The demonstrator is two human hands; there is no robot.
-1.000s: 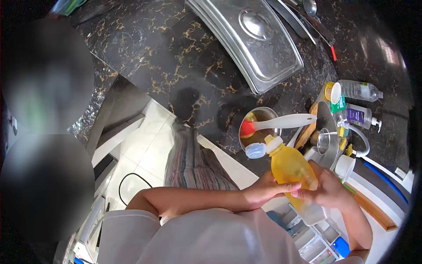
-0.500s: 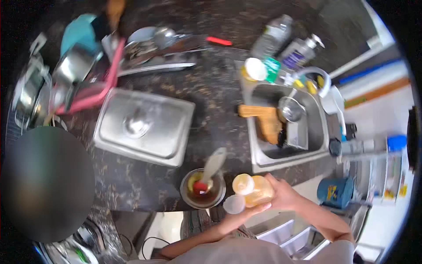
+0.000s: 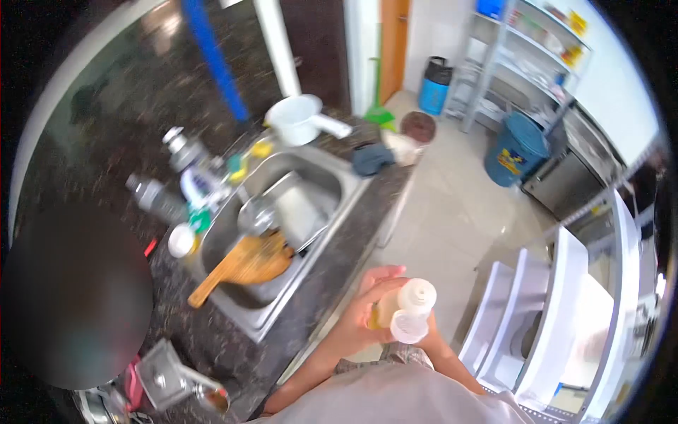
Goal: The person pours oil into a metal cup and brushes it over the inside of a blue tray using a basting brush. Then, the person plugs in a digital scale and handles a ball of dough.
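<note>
The worktop (image 3: 332,275) carries the sink (image 3: 244,319). The wooden board (image 3: 254,263) lies partly inside the sink, its handle crossing the rim. The white dipper (image 3: 295,121) sits at the sink's far end. The bottle (image 3: 387,309) is located in front of the person's body, beyond the edge of the worktop. Left hand (image 3: 360,314): fingers wrapped around the bottle. Right hand (image 3: 432,338): beside the bottle; finger state cannot be told, view obstructed. White cap (image 3: 417,294): on the bottle, lid (image 3: 409,327) open
</note>
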